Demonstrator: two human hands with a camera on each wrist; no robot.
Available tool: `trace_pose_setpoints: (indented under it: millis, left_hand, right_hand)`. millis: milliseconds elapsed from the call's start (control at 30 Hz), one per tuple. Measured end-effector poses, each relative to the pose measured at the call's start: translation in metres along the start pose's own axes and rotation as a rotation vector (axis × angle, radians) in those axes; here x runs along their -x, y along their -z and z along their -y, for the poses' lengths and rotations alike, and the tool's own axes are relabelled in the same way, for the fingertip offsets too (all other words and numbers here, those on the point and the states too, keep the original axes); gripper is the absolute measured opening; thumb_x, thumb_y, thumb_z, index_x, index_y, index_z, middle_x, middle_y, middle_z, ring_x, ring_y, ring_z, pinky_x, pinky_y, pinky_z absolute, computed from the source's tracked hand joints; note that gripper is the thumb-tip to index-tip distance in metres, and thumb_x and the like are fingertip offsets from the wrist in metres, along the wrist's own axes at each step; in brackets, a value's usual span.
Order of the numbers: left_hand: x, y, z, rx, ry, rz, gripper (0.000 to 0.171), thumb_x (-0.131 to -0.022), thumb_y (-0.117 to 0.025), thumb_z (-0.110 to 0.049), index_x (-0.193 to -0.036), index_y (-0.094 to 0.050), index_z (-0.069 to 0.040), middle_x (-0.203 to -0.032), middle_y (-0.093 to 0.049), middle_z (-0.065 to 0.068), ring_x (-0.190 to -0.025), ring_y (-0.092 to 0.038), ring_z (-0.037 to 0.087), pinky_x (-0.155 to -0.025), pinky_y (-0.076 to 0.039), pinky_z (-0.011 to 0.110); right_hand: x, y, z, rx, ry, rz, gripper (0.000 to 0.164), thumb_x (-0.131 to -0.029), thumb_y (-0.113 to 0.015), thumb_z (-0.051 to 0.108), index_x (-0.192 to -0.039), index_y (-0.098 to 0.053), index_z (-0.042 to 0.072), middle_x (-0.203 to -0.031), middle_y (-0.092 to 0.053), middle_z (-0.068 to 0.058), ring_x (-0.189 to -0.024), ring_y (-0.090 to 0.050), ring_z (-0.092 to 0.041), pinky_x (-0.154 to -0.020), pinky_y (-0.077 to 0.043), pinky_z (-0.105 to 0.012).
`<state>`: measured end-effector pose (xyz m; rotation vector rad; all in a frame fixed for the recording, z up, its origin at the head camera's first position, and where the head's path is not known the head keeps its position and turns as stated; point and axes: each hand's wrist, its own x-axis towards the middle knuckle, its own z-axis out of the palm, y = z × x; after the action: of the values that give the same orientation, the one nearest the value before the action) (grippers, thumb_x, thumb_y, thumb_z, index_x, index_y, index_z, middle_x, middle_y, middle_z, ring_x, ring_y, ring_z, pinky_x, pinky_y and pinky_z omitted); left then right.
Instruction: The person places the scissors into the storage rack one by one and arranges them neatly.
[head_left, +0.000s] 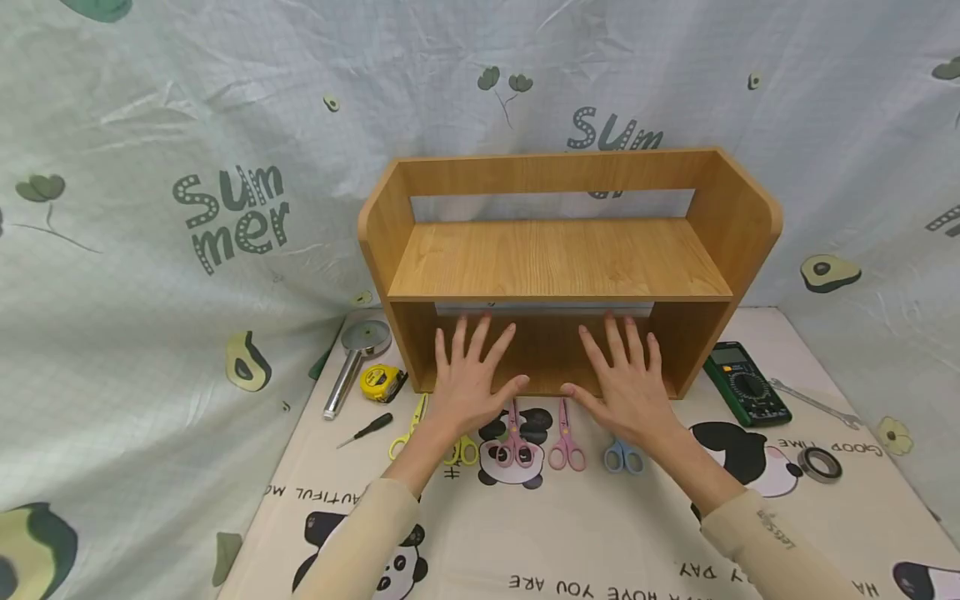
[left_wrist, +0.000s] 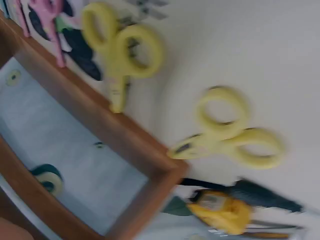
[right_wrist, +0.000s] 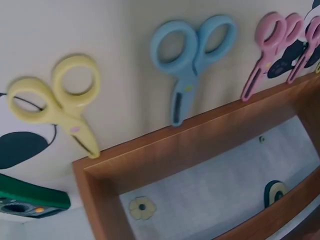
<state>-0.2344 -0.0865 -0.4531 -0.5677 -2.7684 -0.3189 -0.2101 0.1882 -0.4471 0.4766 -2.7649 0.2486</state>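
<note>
Both hands are held out with fingers spread and nothing in them. My left hand (head_left: 472, 379) and my right hand (head_left: 628, 392) appear over the front lower edge of a wooden two-tier shelf (head_left: 555, 258); contact cannot be told. A row of small scissors lies along that edge. Two yellow pairs of scissors (left_wrist: 117, 62) are near the left hand, the outer yellow scissors (left_wrist: 215, 142) by the shelf corner. Pink scissors (head_left: 566, 433) lie between the hands. Blue scissors (right_wrist: 187, 82) and more yellow scissors (right_wrist: 69, 117), hidden in the head view, are near the right hand.
Left of the shelf lie a magnifying glass (head_left: 352, 367), a tape measure (head_left: 381, 382) and a screwdriver (head_left: 371, 427). On the right are a green multimeter (head_left: 746, 383), a wrench (head_left: 817, 402) and a tape roll (head_left: 820, 465). A patterned curtain (head_left: 300, 108) hangs behind.
</note>
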Motion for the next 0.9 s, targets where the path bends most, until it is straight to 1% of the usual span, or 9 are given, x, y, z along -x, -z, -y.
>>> trace_pose_setpoints:
  millis: [100, 200, 300, 400, 467, 533, 633, 767, 900]
  left_hand:
    - [0.013, -0.001, 0.014, 0.065, 0.085, -0.086, 0.08, -0.097, -0.052, -0.068, -0.165, -0.022, -0.041, -0.176, -0.001, 0.01, -0.161, 0.008, 0.041, -0.125, 0.005, 0.073]
    - [0.027, -0.002, 0.031, 0.126, 0.175, -0.185, 0.079, -0.096, -0.06, -0.062, -0.164, -0.026, -0.04, -0.176, 0.006, 0.013, -0.16, 0.01, 0.043, -0.124, 0.001, 0.075]
    - [0.038, -0.001, 0.048, 0.205, 0.25, -0.268, 0.08, -0.095, -0.068, -0.056, -0.163, -0.03, -0.04, -0.175, 0.008, 0.015, -0.159, 0.007, 0.047, -0.121, -0.008, 0.08]
    - [0.046, 0.0, 0.064, 0.309, 0.3, -0.307, 0.081, -0.093, -0.074, -0.05, -0.162, -0.033, -0.037, -0.174, 0.007, 0.018, -0.158, 0.001, 0.051, -0.116, -0.021, 0.083]
    - [0.05, -0.001, 0.074, 0.388, 0.322, -0.306, 0.081, -0.093, -0.077, -0.046, -0.161, -0.035, -0.033, -0.173, 0.003, 0.021, -0.157, -0.004, 0.053, -0.112, -0.029, 0.083]
    - [0.052, -0.002, 0.084, 0.471, 0.342, -0.279, 0.081, -0.094, -0.077, -0.043, -0.162, -0.035, -0.031, -0.173, -0.001, 0.022, -0.156, -0.013, 0.053, -0.108, -0.037, 0.08]
    - [0.055, -0.005, 0.099, 0.568, 0.361, -0.21, 0.082, -0.094, -0.077, -0.042, -0.163, -0.033, -0.033, -0.17, -0.014, 0.024, -0.151, -0.027, 0.052, -0.106, -0.046, 0.073]
    - [0.058, -0.012, 0.114, 0.655, 0.342, -0.129, 0.083, -0.094, -0.078, -0.039, -0.163, -0.031, -0.033, -0.165, -0.029, 0.022, -0.141, -0.046, 0.052, -0.099, -0.056, 0.062]
    - [0.061, -0.019, 0.124, 0.736, 0.299, -0.104, 0.078, -0.095, -0.078, -0.03, -0.16, -0.036, -0.021, -0.164, -0.035, 0.021, -0.134, -0.055, 0.051, -0.1, -0.057, 0.059]
  right_hand:
    - [-0.002, -0.004, 0.008, -0.002, 0.006, 0.029, 0.094, -0.093, -0.057, 0.071, -0.166, -0.026, 0.021, -0.174, -0.008, -0.022, -0.16, -0.003, -0.048, -0.127, -0.009, -0.071]
    - [-0.003, -0.007, 0.02, -0.029, 0.025, 0.05, 0.093, -0.093, -0.058, 0.07, -0.165, -0.029, 0.02, -0.173, -0.013, -0.024, -0.159, -0.007, -0.048, -0.126, -0.019, -0.07]
    - [-0.005, -0.01, 0.034, -0.069, 0.05, 0.064, 0.09, -0.093, -0.061, 0.067, -0.164, -0.032, 0.019, -0.172, -0.017, -0.023, -0.159, -0.013, -0.048, -0.122, -0.029, -0.07]
    - [-0.008, -0.015, 0.051, -0.102, 0.087, 0.073, 0.086, -0.094, -0.061, 0.065, -0.162, -0.036, 0.018, -0.171, -0.022, -0.023, -0.157, -0.021, -0.048, -0.118, -0.037, -0.068]
    - [-0.01, -0.019, 0.063, -0.132, 0.113, 0.082, 0.084, -0.095, -0.06, 0.065, -0.161, -0.039, 0.017, -0.169, -0.027, -0.024, -0.154, -0.027, -0.049, -0.115, -0.043, -0.066]
    - [-0.012, -0.022, 0.075, -0.168, 0.135, 0.1, 0.081, -0.097, -0.058, 0.066, -0.16, -0.041, 0.017, -0.167, -0.031, -0.024, -0.152, -0.032, -0.049, -0.111, -0.047, -0.065]
    - [-0.015, -0.026, 0.096, -0.229, 0.146, 0.16, 0.08, -0.098, -0.055, 0.067, -0.159, -0.042, 0.017, -0.166, -0.033, -0.022, -0.15, -0.036, -0.048, -0.105, -0.052, -0.065]
    - [-0.017, -0.033, 0.124, -0.279, 0.155, 0.256, 0.078, -0.1, -0.052, 0.068, -0.158, -0.043, 0.017, -0.164, -0.036, -0.021, -0.148, -0.039, -0.045, -0.1, -0.056, -0.062]
    - [-0.02, -0.041, 0.151, -0.282, 0.178, 0.322, 0.077, -0.1, -0.048, 0.069, -0.158, -0.044, 0.019, -0.16, -0.042, -0.019, -0.144, -0.047, -0.041, -0.099, -0.058, -0.057]
